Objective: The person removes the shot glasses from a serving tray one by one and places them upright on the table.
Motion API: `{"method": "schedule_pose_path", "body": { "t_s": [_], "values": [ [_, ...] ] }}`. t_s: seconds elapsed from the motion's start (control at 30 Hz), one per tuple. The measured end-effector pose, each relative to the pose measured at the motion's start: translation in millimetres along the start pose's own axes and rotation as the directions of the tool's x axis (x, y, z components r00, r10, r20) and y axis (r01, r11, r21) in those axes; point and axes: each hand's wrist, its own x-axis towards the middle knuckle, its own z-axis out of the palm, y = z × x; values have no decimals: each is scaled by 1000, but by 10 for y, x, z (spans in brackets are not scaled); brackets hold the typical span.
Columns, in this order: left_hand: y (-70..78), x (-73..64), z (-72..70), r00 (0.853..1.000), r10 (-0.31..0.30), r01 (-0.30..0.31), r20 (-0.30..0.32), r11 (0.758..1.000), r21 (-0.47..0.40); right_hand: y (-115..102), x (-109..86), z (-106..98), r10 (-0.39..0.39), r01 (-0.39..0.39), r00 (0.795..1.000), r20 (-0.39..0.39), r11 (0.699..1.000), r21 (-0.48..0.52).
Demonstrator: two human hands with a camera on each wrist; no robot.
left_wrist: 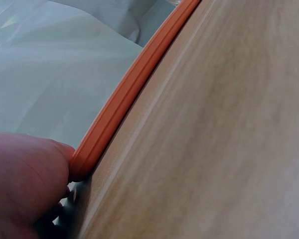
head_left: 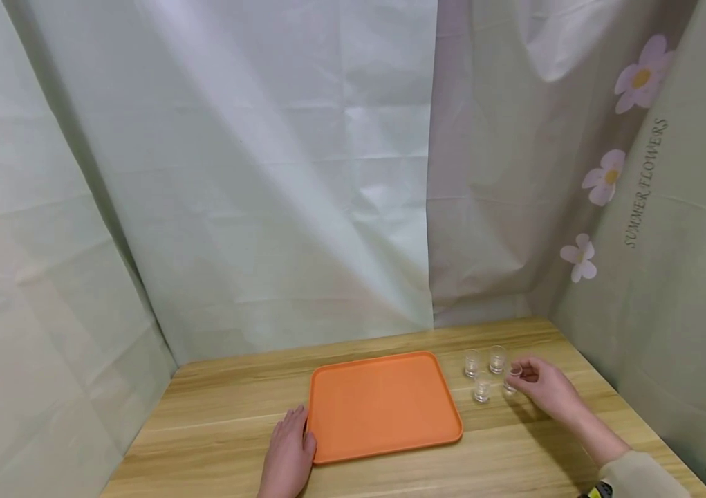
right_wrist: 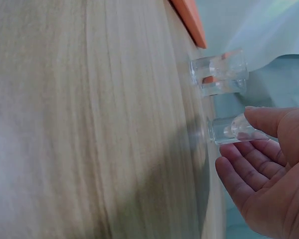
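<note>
My right hand [head_left: 545, 387] is at a small clear shot glass [head_left: 510, 382], with thumb and fingers on either side near its rim. In the right wrist view this glass [right_wrist: 224, 130] stands upright on the table, the thumb against its upper part and the other fingers behind it. Three more shot glasses stand close by: one at the back left [head_left: 471, 362], one at the back right [head_left: 497, 359] and one in front [head_left: 481, 389]. My left hand [head_left: 288, 453] rests along the left side of an orange tray [head_left: 384, 408], fingers fairly straight, thumb at its near left corner.
The wood-grain table [head_left: 216, 422] carries the tray in its middle, with the glasses just to the tray's right. Pale curtains [head_left: 265, 207] hang behind the table and on both sides; the right one [head_left: 670, 311] has printed flowers.
</note>
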Motion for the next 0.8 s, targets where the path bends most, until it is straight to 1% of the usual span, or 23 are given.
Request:
{"method": "schedule_pose_path", "body": {
  "t_s": [0.37, 0.57, 0.8],
  "values": [
    [-11, -5, 4, 1000, 17, -17, -7, 1000, 3, 27, -1, 46, 8, -8, 1000, -2, 1000, 9],
    [-13, -14, 6, 999, 32, -32, -26, 999, 4, 37, 5, 52, 7, -7, 1000, 1, 1000, 13],
    [-7, -11, 7, 1000, 17, -18, -25, 1000, -6, 60, 10, 62, 4, -4, 1000, 0, 1000, 17]
  ]
}}
